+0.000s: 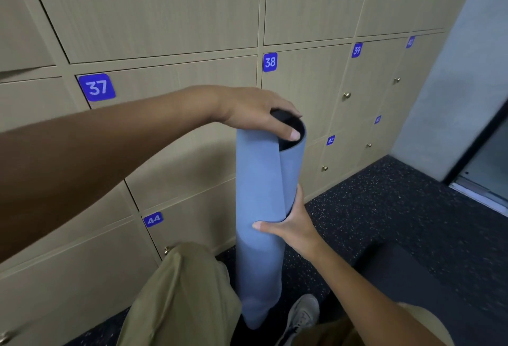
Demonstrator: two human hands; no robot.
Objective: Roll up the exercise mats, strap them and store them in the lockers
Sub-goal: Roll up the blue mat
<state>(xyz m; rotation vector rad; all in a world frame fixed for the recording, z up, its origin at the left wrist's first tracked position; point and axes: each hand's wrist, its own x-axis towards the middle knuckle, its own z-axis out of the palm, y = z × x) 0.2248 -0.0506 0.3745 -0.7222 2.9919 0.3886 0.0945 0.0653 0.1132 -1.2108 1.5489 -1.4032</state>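
Note:
A blue exercise mat, rolled into a loose tube with a dark inside, stands upright on the floor in front of the lockers. My left hand grips its top end, thumb down over the rim. My right hand grips the roll at mid height, thumb across the front and fingers round the back where the outer flap ends. No strap shows on the roll. The locker doors in view, numbered 37, 38, 39, 42 and 44, are shut.
Dark speckled rubber floor spreads to the right. A dark mat lies flat on it at lower right. My legs in olive trousers and a grey shoe are close to the roll's base. A grey wall and door frame stand at right.

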